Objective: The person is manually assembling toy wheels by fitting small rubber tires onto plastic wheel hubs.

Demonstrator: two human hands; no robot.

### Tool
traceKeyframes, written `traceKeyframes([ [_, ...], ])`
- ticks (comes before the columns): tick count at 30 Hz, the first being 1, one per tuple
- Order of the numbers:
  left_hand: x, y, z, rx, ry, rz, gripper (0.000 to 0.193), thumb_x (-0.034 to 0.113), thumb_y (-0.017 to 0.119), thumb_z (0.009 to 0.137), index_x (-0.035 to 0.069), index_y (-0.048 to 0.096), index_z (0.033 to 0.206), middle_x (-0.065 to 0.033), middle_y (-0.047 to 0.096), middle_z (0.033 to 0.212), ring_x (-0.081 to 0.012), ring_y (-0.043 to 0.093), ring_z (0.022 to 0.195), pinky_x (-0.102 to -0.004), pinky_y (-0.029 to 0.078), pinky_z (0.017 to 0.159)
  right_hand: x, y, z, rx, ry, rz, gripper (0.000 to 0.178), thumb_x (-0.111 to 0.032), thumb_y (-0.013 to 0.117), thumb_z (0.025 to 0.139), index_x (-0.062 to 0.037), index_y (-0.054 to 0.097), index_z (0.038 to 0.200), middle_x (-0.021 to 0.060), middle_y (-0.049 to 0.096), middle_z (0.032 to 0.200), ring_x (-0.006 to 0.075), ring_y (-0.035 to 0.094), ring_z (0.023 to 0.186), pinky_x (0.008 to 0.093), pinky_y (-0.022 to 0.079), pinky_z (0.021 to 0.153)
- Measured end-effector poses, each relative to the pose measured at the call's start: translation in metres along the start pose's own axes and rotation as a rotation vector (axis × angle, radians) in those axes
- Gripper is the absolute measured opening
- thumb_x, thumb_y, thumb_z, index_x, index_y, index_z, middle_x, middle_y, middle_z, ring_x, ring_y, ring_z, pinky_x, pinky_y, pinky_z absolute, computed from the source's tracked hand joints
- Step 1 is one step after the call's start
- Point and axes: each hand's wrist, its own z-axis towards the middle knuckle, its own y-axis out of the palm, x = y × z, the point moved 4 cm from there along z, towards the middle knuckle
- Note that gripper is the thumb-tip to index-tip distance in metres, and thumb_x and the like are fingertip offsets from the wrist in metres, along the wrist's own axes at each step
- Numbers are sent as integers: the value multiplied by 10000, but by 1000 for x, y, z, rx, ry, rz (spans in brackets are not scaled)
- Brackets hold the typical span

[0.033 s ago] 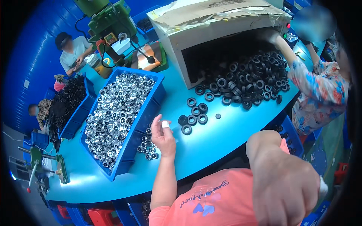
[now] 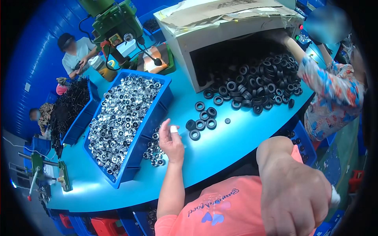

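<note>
My left hand (image 2: 171, 146) is raised over the blue tabletop, fingers apart and nothing between them; one finger wears a white wrap. Beside it stands a blue bin (image 2: 151, 118) filled with shiny silver wheel hubs (image 2: 122, 114). More loose hubs (image 2: 152, 153) lie between this bin and my wrist. To the right of my fingers is a small group of black rubber rings (image 2: 204, 120), like little tyres. Close to the camera at the lower right, my right hand (image 2: 297, 196) is closed, its back showing. Whatever its fingers hold, if anything, is hidden.
A heap of black rings (image 2: 256, 84) spills from an open-fronted box (image 2: 183, 59). A co-worker's arm (image 2: 295, 49) reaches into it. A green machine (image 2: 118, 29) stands at the back, and a bin of dark parts (image 2: 76, 108) at the left. Another person (image 2: 76, 53) sits across the table.
Barely anything differs. The co-worker's arm at the box has shifted slightly to the left, and my right hand has moved a touch.
</note>
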Motion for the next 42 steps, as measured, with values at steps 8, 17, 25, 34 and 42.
traceKeyframes([
  [8,-15,-6,-6,-33,154,86,322,27,577,1044,44,614,1363,-61,708,979,-37,596,732,-196,465,575,4,-54,-49,87,355,-474,196,-146,699,961,36,723,894,154,715,873,321,675,782,418,560,734],
  [17,-13,-2,-6,-74,188,120,317,39,609,1041,50,623,1358,-39,707,936,-35,581,713,-201,450,596,-40,-189,-209,645,1477,-1839,436,-106,771,835,-60,698,1262,165,694,1182,275,729,917,407,585,887],
  [25,-2,4,-8,-133,88,38,354,51,607,1042,55,591,1395,-45,694,971,-53,598,757,-215,481,623,-34,-192,-221,626,1605,-2034,469,-168,803,842,-107,692,1293,148,686,1202,335,698,1086,455,568,952],
  [34,34,3,-8,-428,-224,-379,691,76,729,974,10,400,1578,-131,551,1440,-209,652,1149,-338,606,859,36,-186,-163,520,950,-1792,731,-42,818,739,-148,584,1423,85,686,1200,283,697,1082,388,595,874],
  [42,12,-46,-14,-232,-262,-423,573,-13,673,986,3,488,1529,-124,638,1316,-212,698,1060,-371,624,889,67,-203,-181,860,1005,-1170,754,8,736,798,-99,494,1504,132,564,1409,256,647,1228,390,547,1072],
])
